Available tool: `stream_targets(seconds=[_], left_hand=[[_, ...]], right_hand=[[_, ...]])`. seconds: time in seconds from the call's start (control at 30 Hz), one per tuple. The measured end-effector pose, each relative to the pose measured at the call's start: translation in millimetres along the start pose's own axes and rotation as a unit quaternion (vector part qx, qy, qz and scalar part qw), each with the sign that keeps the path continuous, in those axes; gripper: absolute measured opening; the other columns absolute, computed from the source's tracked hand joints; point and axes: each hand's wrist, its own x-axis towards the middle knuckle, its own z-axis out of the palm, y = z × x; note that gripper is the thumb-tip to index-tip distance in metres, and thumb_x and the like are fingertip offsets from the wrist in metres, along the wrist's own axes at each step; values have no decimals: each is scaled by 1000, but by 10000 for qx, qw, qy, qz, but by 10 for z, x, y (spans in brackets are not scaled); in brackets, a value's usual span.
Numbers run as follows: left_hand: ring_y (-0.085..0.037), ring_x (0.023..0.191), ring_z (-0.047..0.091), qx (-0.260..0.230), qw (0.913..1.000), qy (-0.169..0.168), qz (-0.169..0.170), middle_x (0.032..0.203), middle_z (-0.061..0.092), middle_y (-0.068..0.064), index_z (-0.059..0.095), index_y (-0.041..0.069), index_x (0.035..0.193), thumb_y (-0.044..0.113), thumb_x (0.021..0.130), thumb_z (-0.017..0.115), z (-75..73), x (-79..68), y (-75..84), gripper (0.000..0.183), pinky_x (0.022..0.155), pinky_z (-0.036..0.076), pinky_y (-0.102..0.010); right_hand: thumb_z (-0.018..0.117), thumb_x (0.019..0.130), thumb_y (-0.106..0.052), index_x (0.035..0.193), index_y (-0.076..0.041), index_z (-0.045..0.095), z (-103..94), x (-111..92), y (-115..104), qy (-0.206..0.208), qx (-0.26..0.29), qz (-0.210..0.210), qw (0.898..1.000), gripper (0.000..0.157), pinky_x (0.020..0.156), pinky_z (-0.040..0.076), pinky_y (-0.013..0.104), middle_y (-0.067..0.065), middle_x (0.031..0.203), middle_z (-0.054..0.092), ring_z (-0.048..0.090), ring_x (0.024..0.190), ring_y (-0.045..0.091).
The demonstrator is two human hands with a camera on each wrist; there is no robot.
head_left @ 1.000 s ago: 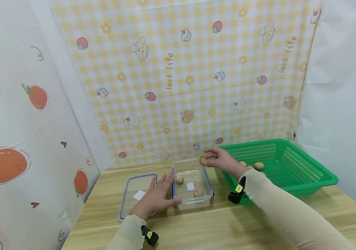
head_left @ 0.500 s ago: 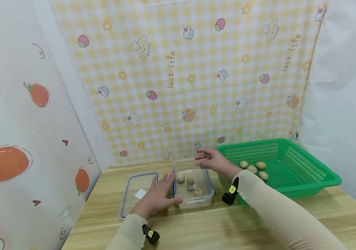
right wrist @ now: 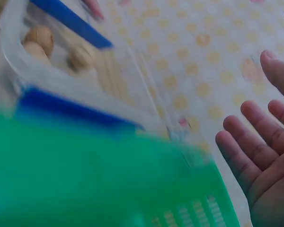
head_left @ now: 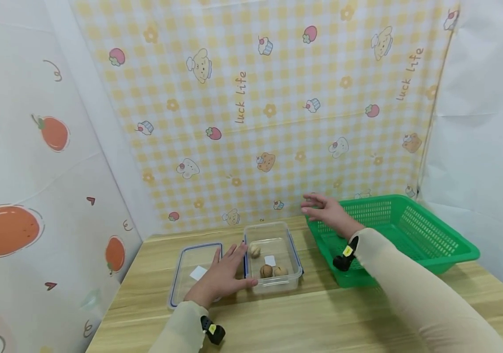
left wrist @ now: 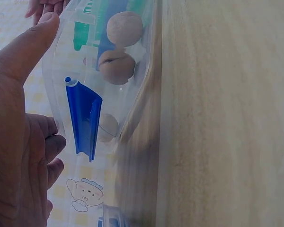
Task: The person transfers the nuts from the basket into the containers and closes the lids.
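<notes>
My left hand (head_left: 218, 282) has its fingers spread, with fingertips and thumb right at the left side of a clear plastic box (head_left: 278, 285). Inside the box are three walnuts: two side by side near the front wall, one dark walnut (head_left: 266, 271) and one paler walnut (head_left: 280, 271), plus a third walnut (head_left: 255, 251) by the left wall. My right hand (head_left: 328, 213) hovers over the left rim of a green basket (head_left: 445, 267), fingers loosely extended with nothing in them. The right wrist view shows its bare palm and fingers (right wrist: 255, 156). My right arm hides most of the basket's walnuts.
A clear lid with a blue seal (head_left: 185, 274) lies on the wooden table (head_left: 278, 323) left of the box, partly under my left hand. Blue side clips (left wrist: 84, 120) hang from the box. A checked cloth (head_left: 251, 147) stands behind the table.
My right hand let go of a walnut into the box, then moved right to the basket. That walnut rolled forward beside the front one. My left hand stayed put.
</notes>
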Motion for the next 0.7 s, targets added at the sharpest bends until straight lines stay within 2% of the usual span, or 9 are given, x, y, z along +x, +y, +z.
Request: stream_targets(seconds=[0.13, 0.37, 0.53, 0.7], left_hand=[[-29, 155, 14, -52, 10000, 8, 26, 168, 19, -4, 13, 16, 164, 79, 87, 52, -11, -9, 8, 106, 122, -3, -61], [-25, 156, 12, 3, 10000, -36, -88, 168, 16, 1, 9, 21, 164, 85, 84, 47, -16, -22, 5, 109, 122, -5, -58], [-26, 155, 12, -39, 10000, -29, -53, 168, 17, 0, 10, 20, 164, 84, 85, 48, -26, -23, 1, 109, 122, -4, -59], [-27, 155, 12, -113, 9999, -79, -3, 169, 16, -1, 11, 18, 164, 83, 85, 49, -40, -39, 18, 108, 122, -5, -60]], right_hand=[[65, 100, -32, 158, -10, 34, -303, -32, 102, 124, -58, -82, 9999, 69, 104, 48, 55, 24, 152, 44, 49, 134, 41], [62, 102, -33, 161, -7, 24, -705, -129, 275, 200, -161, 57, 9997, 74, 100, 53, 42, 27, 155, 39, 47, 136, 39], [61, 103, -33, 161, -3, 22, -895, -182, 403, 302, -157, 232, 9992, 76, 108, 45, 51, 29, 156, 36, 52, 133, 26], [58, 104, -35, 160, 1, 20, -1035, -248, 551, 397, -389, 432, 9975, 77, 111, 39, 58, 33, 156, 33, 42, 138, 43]])
